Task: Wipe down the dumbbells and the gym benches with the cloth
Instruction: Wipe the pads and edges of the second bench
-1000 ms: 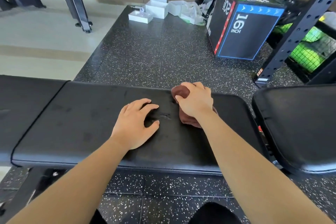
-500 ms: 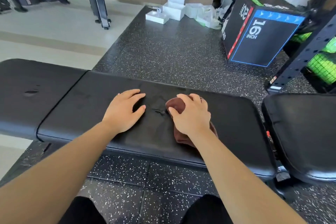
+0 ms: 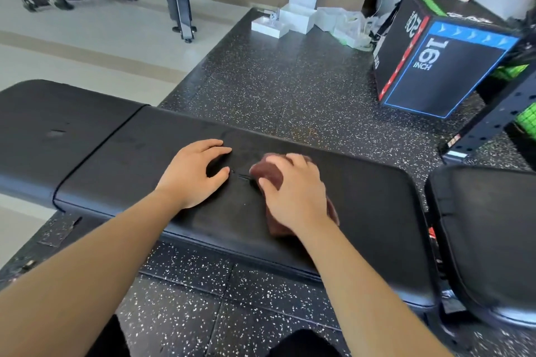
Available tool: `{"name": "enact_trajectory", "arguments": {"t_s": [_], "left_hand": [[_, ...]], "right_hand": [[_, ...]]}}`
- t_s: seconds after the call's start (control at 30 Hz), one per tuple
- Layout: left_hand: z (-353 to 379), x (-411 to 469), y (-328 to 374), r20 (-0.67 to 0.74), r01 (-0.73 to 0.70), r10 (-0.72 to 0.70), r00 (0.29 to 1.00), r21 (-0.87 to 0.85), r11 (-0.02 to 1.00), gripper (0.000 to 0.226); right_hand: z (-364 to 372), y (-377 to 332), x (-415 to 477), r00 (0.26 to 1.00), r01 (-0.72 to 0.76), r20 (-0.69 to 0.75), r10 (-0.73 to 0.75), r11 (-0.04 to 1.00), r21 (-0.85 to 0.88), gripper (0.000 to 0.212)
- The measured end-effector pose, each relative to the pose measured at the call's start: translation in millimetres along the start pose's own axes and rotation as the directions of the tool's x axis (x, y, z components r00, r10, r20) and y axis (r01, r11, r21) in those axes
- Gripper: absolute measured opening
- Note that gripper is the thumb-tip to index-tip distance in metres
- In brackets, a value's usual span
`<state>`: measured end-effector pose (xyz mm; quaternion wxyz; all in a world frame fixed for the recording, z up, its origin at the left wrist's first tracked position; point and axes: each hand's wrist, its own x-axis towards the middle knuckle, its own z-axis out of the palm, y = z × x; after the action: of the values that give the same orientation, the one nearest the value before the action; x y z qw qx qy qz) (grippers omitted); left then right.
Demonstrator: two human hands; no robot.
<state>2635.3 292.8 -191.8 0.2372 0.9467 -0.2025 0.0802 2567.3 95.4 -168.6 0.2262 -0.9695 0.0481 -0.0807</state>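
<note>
On the black padded bench (image 3: 362, 211), the right hand (image 3: 295, 194) presses down on a bunched maroon cloth (image 3: 268, 174), fingers curled over its top and clamped onto it, with the cloth's rear end trailing out under the wrist toward the near edge. The left hand (image 3: 193, 172) lies just beside it, palm down and fingers loosely spread on the pad, holding nothing; the two hands are close but apart. The cloth sits near the middle of this pad, its long axis running from the near edge to the far edge, across the width of the bench. The bench itself runs left to right across the view, and a second pad section (image 3: 58, 127) adjoins it on the left across a seam. Another black bench (image 3: 487, 240) stands just to the right. Beneath is speckled black rubber flooring (image 3: 290, 90), which gives way to pale floor (image 3: 87, 46) on the left. Farther off stand a black plyo box (image 3: 441, 75) marked "16 INCH", small white boxes (image 3: 295, 17), and a perforated black rack upright (image 3: 499, 116).
</note>
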Motion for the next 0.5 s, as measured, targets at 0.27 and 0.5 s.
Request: {"name": "enact_trajectory", "arguments": {"t_s": [0.27, 0.5], "left_hand": [[2.7, 0.3, -3.3, -0.018, -0.014, 0.014, 1.0, -0.018, 1.0, 0.043], [-3.0, 1.4, -5.5, 0.061, -0.02, 0.027, 0.998, -0.103, 0.995, 0.046]], "right_hand": [[8.1, -0.7, 27.8, 0.994, -0.112, 0.002, 0.112, 0.993, 0.022, 0.037], [8.4, -17.8, 53.7, 0.982, -0.186, 0.024, 0.187, 0.982, -0.022, 0.044]]}}
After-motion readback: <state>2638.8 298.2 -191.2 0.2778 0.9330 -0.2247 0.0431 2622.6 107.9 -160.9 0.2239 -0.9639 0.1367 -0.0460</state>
